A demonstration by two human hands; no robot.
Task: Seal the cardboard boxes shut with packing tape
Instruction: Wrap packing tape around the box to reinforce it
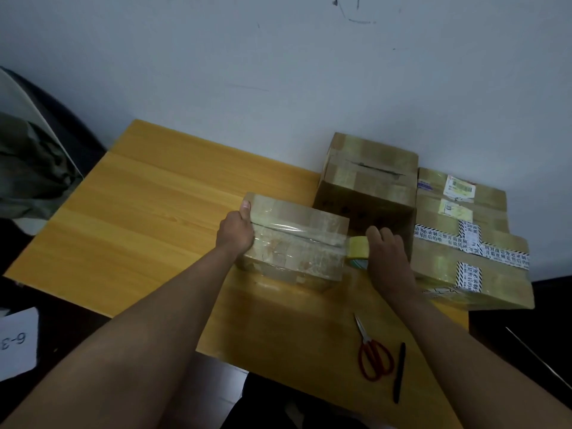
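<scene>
Box in hand: a small cardboard box (294, 243) lies on the tabletop (148, 218), just in front of me, its long axis running left to right.
Left hand: my left hand (236, 233) grips the left end of the box, thumb laid over the top edge, the other fingers curled down the end face out of view; it braces the box.
Right hand: my right hand (385, 258) holds the tape roll (359, 249) just off the right end of the box, fingers curled over the far side of the roll.
Tape: a clear strip (297, 232) runs from the left end along the centre seam to the roll, so it follows the long axis.
Key relation: the roll sits at the right end of the seam, beside my right hand; judged from this, the strip has covered the top and the next move calls for carrying it down the right end face, then cutting.
Cutting tool: scissors (373, 351) lie near the front edge of the tabletop, nearer my right hand, with a pen (399, 371) just beside them.
Other boxes: a taller box (368, 178) and a flat labelled one (473, 243) stand at the right, both already carrying tape.
Risk: the strip may wrinkle if the box shifts.
</scene>
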